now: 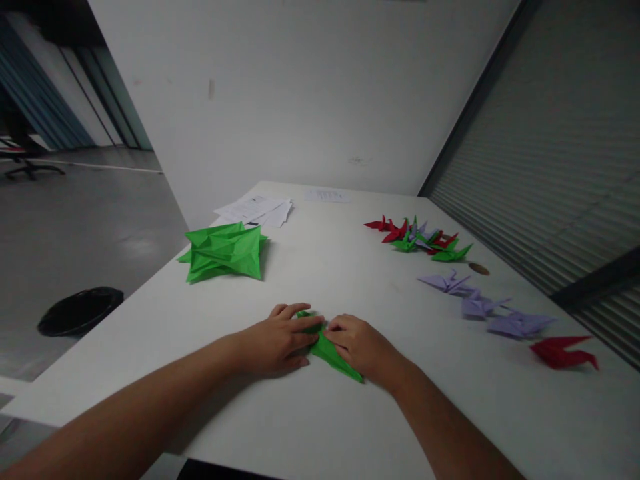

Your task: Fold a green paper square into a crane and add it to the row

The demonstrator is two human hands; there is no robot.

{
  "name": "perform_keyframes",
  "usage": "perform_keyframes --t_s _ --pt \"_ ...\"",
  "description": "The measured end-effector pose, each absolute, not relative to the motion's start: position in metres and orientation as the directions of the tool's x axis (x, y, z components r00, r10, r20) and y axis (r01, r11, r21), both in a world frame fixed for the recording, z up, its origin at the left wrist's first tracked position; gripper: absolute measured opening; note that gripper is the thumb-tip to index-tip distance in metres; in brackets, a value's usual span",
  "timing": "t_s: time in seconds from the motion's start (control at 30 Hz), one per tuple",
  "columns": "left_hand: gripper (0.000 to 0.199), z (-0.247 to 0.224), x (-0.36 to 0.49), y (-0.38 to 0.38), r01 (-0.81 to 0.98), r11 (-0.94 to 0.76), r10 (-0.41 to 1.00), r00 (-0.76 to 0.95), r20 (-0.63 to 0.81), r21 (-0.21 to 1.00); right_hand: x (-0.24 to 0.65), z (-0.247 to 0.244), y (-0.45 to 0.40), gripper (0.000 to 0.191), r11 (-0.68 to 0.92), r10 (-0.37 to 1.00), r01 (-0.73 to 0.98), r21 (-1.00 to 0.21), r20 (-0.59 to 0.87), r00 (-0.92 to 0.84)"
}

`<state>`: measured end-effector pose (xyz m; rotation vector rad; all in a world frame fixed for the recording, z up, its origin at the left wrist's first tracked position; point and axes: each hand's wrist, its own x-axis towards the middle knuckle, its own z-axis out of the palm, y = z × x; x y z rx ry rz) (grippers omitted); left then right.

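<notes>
A piece of green origami paper point(336, 357), folded into a long narrow shape, lies on the white table point(280, 420) between my hands. My left hand point(277, 340) rests palm down with its fingers stretched out, and their tips press on the paper's left and upper part. From the other side my right hand point(363, 343) is closed, its thumb and fingers pinching the paper near its middle. One pointed end sticks out below my right hand. The fingers hide part of the folds.
Creased green sheets point(225, 253) lie stacked at the left, with printed papers point(257, 210) behind them. Red, green and purple paper cranes point(415, 237) cluster at the back right. Purple cranes point(517, 323) and a red crane point(563, 351) line the right side near a brown disc point(479, 269).
</notes>
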<state>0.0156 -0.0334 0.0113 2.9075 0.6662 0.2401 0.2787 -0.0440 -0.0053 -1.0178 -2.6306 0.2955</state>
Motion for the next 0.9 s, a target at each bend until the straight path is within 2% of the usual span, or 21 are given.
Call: perform_keyframes --t_s 0.13,0.9 --pt "0.047 0.009 0.016 -0.032 0.401 -0.898 0.426 0.896 0.125 0.180 0.279 -0.004 -0.045 0.021 0.714 0.689 0.612 -0.341 0.183 -0.702" --pt "0.050 0.003 0.016 -0.034 0.363 -0.900 0.409 0.894 0.182 0.242 0.282 0.007 -0.048 0.025 0.743 0.642 0.559 -0.368 0.157 -0.750"
